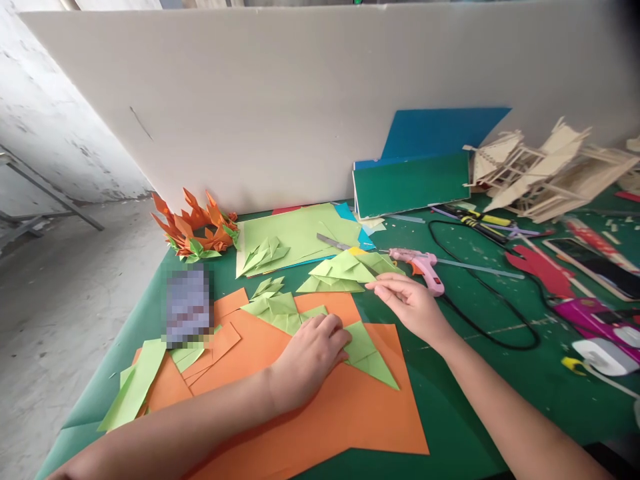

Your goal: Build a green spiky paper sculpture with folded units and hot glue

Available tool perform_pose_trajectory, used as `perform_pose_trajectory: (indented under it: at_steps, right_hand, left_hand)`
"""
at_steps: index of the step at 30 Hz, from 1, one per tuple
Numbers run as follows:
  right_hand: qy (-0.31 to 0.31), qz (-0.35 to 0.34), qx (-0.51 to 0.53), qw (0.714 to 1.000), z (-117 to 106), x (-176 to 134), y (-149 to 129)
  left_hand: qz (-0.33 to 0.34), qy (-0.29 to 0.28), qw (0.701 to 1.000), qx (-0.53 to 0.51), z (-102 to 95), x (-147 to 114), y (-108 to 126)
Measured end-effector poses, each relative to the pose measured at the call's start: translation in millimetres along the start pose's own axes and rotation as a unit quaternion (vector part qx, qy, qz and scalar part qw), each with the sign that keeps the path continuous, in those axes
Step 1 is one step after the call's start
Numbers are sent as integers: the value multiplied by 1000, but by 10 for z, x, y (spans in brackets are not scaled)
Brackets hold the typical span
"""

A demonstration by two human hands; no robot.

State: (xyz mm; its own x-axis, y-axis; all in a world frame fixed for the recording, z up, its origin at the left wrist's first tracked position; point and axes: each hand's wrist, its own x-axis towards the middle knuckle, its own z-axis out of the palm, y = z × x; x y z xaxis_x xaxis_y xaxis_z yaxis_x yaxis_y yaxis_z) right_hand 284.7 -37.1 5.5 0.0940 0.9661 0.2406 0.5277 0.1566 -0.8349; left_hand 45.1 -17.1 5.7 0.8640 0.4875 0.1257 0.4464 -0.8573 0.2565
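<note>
My left hand [314,357] is curled over a piece of folded light-green paper [373,357], whose pointed end sticks out to the right; the fingertips are partly hidden. Beneath it lie large orange paper sheets [380,417]. My right hand [415,310] reaches in from the right, thumb and fingers pinched together at the edge of a pile of folded green papers [340,268]. Just left of my left hand, more folded green pieces [273,308] rest on the orange paper.
On the green table [480,400] stand an orange folded-paper ring [197,227] at the far left and a pink glue gun [425,267] with a black cord. A phone [593,267], wooden stick models [545,170] and a purple power strip [595,327] lie right. A white board [280,100] stands behind.
</note>
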Motion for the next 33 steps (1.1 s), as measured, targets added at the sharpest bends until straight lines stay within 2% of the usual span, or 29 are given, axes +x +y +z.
perform_pose_trajectory:
  at_steps: [4, 8, 14, 18, 24, 29, 31, 33]
  right_hand:
    - [-12, 52, 41, 998, -50, -7, 13]
    - [21, 118, 87, 989, 11, 8, 111]
    - [43, 114, 138, 983, 138, 95, 191]
    - [44, 129, 182, 974, 133, 120, 163]
    - [-17, 122, 286, 950, -24, 67, 58]
    - [-82, 133, 326, 932, -53, 38, 8]
    - [-80, 126, 317, 937, -40, 38, 4]
    - [-51, 116, 308, 943, -36, 41, 3]
  left_hand:
    - [9, -22, 1000, -17, -59, -37, -31]
    - [12, -35, 999, -5, -82, -23, -51]
    - [33, -10, 999, -35, -124, -14, -58]
    - [13, -26, 999, -32, -143, -44, -57]
    - [-1, -67, 997, 23, -168, -31, -14]
    - [-10, -51, 998, 39, -157, -31, -66]
    - [-16, -45, 999, 23, -168, -35, -98]
    - [-19, -42, 999, 2, -188, -34, -122]
